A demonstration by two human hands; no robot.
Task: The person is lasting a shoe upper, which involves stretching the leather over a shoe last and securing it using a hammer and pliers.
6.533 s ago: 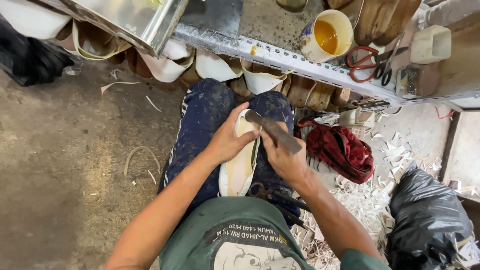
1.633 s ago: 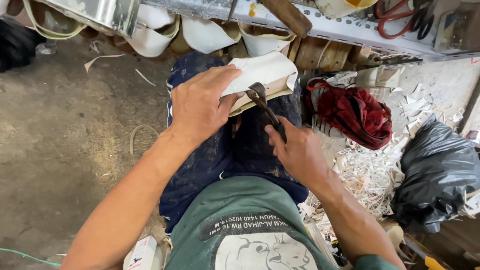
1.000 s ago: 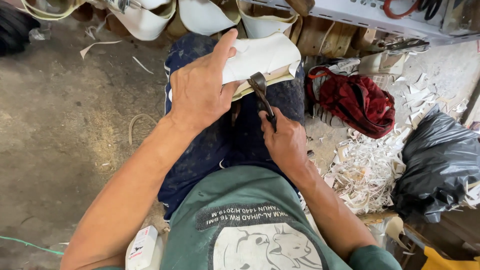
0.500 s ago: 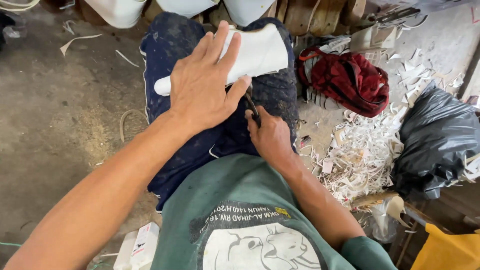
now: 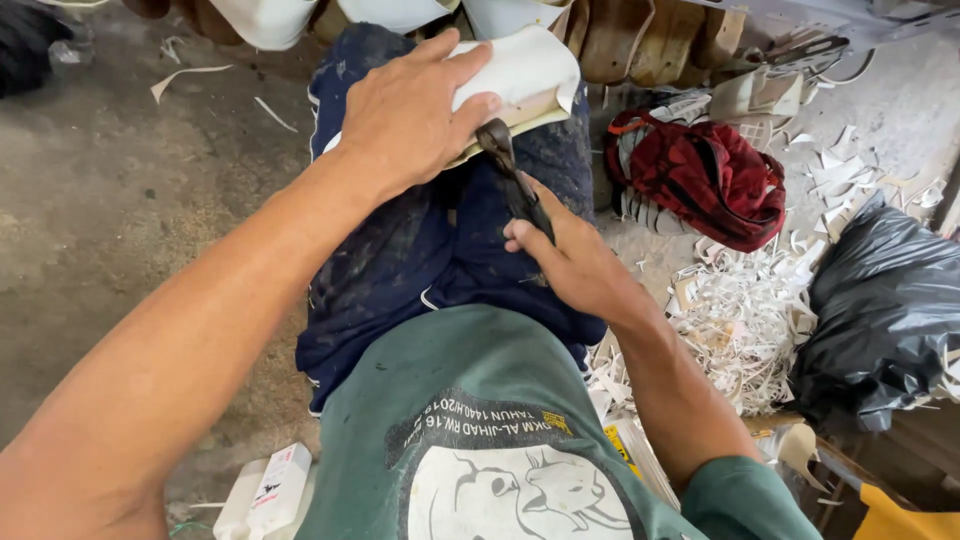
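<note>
Fingers of left hand (image 5: 410, 120) spread flat on white shoe upper (image 5: 520, 70) | right hand (image 5: 575, 265) grips pincers (image 5: 512, 175) biting its edge | trimming underway, scraps (image 5: 740, 320) piled on floor

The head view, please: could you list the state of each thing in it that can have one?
Left hand: flat on the white shoe piece, pressing it onto the lap.
White shoe piece: lying on the thighs, its edge gripped by the pincers.
Right hand: closed around the pincer handles.
Pincers: jaws shut on the piece's edge.
Red cloth: crumpled on the floor.
Black plastic bag: bunched, beside white scraps.
</note>
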